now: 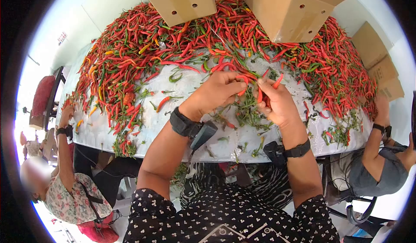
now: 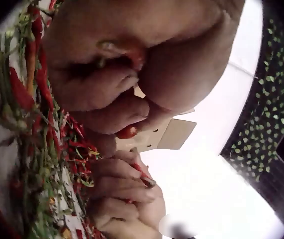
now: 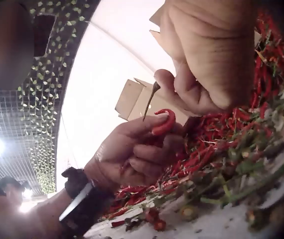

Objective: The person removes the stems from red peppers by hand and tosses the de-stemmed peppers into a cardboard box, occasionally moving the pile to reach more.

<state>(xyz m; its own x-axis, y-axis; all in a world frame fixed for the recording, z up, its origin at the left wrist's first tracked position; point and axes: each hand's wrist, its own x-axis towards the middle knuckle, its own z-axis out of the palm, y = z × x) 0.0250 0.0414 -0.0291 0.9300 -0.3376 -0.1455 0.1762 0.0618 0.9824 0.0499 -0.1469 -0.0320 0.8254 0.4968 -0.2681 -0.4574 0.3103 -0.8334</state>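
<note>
My left hand (image 1: 216, 92) pinches a curved red chili (image 1: 243, 80) between thumb and finger; the right wrist view shows this red chili (image 3: 166, 123) bent at the fingertips of the left hand (image 3: 132, 152). Close beside it, my right hand (image 1: 281, 102) grips red chilies (image 1: 277, 82), with the fingers curled. A thin green-brown stem (image 3: 151, 100) sticks out at the thumb of the right hand (image 3: 207, 59). In the left wrist view, part of a red chili (image 2: 128, 132) shows under the left fingers (image 2: 102, 84). Loose green stems (image 1: 251, 113) lie below the hands.
A large heap of red chilies (image 1: 130, 48) curves around the table's far side. Two cardboard boxes (image 1: 182, 4) (image 1: 288, 13) stand at the back. Loose chilies and stems lie on the white tabletop (image 1: 186, 85). People sit at left (image 1: 78, 195) and right (image 1: 377, 169), their hands at the heap.
</note>
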